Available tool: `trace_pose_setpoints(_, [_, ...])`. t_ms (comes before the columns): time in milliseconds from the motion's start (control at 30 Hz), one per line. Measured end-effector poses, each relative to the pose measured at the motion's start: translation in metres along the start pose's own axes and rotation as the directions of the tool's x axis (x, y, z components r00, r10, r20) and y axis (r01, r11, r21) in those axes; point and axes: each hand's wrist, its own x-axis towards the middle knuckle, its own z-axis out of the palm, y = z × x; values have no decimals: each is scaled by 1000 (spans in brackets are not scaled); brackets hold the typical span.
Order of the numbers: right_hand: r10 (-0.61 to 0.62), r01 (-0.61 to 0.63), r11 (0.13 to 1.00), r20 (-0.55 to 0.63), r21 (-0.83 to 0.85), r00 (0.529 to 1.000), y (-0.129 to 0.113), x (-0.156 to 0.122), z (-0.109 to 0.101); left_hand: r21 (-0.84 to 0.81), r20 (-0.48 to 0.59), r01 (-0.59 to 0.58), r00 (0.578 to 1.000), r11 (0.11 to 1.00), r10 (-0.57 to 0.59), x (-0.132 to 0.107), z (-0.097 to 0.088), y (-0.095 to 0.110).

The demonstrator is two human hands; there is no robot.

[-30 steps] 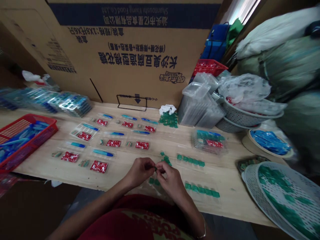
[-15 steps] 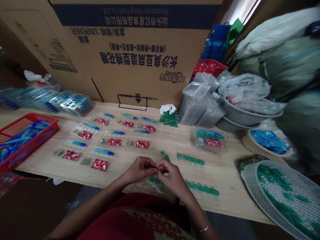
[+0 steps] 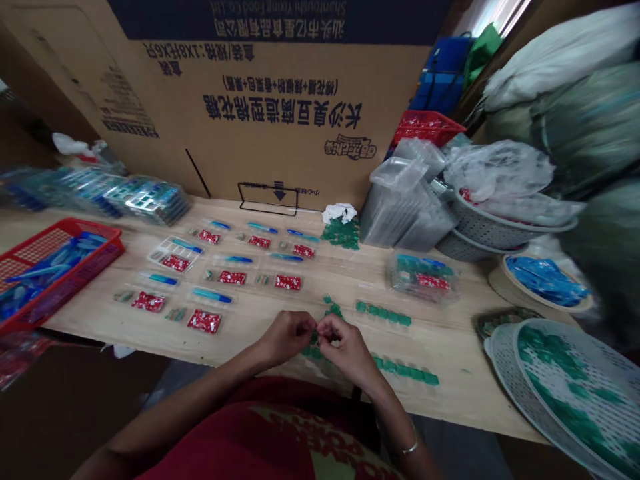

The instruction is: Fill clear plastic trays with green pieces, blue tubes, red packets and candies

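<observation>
My left hand [image 3: 289, 339] and my right hand [image 3: 346, 348] meet fingertip to fingertip above the table's near edge. Both are closed in a pinch, and whatever sits between the fingers is too small and hidden to name. Just beyond the fingertips lies a small heap of loose green squares [image 3: 332, 307]. To the right, a row of green squares [image 3: 383, 313] rests in a clear plastic tray. Another green row [image 3: 407, 371] runs nearer to me, passing partly behind my right hand and wrist.
Several clear trays with red packets [image 3: 204, 321] and blue pen-like tubes [image 3: 212, 295] cover the left side. A red basket [image 3: 120, 240] stands far left, stacked empty trays [image 3: 395, 217] at the back, perforated white trays [image 3: 500, 373] at right. A large carton [image 3: 280, 147] blocks the back.
The view has tilted and shifted a little. My fingers have changed their pinch slightly, and both hands stay together at the same place.
</observation>
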Motion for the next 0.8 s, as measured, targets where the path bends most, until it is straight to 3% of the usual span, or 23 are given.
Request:
trace_pose_setpoints(100, [-8, 8, 1000, -5, 16, 1000, -1, -1, 0, -175, 11, 44, 999, 984, -43, -1, -2, 0])
trace_pose_setpoints(233, [-51, 51, 999, 3, -15, 999, -2, -3, 3, -291, 90, 105, 993, 951, -82, 0, -6, -3])
trace_pose_setpoints(333, [-59, 59, 998, 19, -1, 998, 0, -4, 4, -268, 82, 102, 993, 958, -83, 0, -6, -6])
trace_pose_setpoints(533, [10, -15, 986, 30, 165, 999, 8, -1, 3, -31, -71, 25, 997, 999, -27, 3, -6, -8])
trace_pose_setpoints(700, [65, -73, 951, 37, 300, 997, 17, 4, 3, -214, -30, 110, 992, 971, -120, 4, -18, -11])
trace_pose_setpoints(800, [59, -50, 963, -28, 264, 998, 17, 2, 4, -268, 16, 154, 988, 951, -156, 2, -20, -13])
